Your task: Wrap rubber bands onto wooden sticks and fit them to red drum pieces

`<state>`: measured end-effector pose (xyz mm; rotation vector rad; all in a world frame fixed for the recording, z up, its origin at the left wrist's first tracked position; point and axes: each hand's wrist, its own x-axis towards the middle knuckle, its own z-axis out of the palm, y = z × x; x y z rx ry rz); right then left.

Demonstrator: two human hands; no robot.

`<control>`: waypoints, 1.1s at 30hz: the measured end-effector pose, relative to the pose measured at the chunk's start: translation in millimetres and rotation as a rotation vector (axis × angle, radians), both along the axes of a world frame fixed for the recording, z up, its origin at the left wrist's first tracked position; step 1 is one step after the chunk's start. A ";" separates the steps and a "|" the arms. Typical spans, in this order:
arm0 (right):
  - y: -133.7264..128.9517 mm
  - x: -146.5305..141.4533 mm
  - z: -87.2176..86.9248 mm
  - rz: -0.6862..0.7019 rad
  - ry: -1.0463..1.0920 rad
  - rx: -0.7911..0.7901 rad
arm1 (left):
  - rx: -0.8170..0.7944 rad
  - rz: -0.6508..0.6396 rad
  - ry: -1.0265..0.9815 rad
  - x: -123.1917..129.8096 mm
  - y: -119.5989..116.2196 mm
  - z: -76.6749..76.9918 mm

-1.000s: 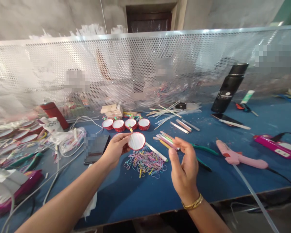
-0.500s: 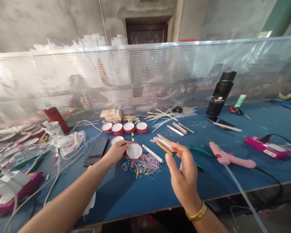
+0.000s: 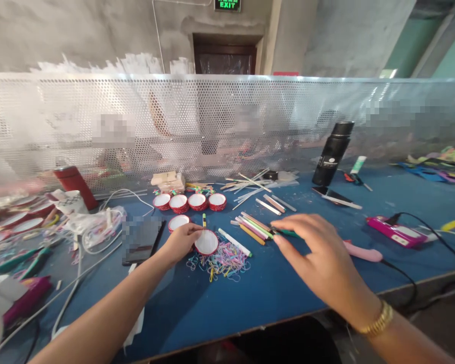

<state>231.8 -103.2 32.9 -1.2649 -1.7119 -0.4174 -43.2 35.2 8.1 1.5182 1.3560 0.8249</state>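
My left hand (image 3: pixel 182 243) pinches the edge of a small drum (image 3: pixel 207 243) with a white face and red rim. A short stick (image 3: pixel 203 221) banded yellow, green and black stands up behind its top edge. My right hand (image 3: pixel 314 253) is over the table further right, thumb and forefinger apart, beside the dark tip of green-handled pliers (image 3: pixel 290 233); the palm hides most of the tool. Under the held drum lies a heap of coloured rubber bands (image 3: pixel 227 263), with a white marker pen (image 3: pixel 235 242) alongside. Another drum (image 3: pixel 178 222) rests just behind my left hand.
Several drums (image 3: pixel 197 202) stand in a row behind. Coloured sticks (image 3: pixel 252 228) lie mid-table. A pink glue gun (image 3: pixel 364 252) is partly hidden by my right hand. A black bottle (image 3: pixel 331 154) and a magenta power strip (image 3: pixel 396 231) are at right; a phone (image 3: pixel 144 242) lies left.
My right hand has moved right and turned palm down, over the pliers and across the glue gun. My left hand keeps hold of the drum. The camera view has shifted slightly.
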 end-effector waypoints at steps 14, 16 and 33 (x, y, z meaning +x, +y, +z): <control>166.0 49.7 -16.0 -0.173 -0.565 -0.462 | -0.007 0.057 -0.043 -4.9 9.2 -7.1; 184.4 41.7 -21.5 -0.131 -0.627 -0.468 | -0.004 0.057 -0.038 -4.6 9.8 -7.6; 247.4 0.5 -32.4 0.173 -0.943 -0.383 | 0.421 -0.120 0.687 -9.3 -0.3 -3.2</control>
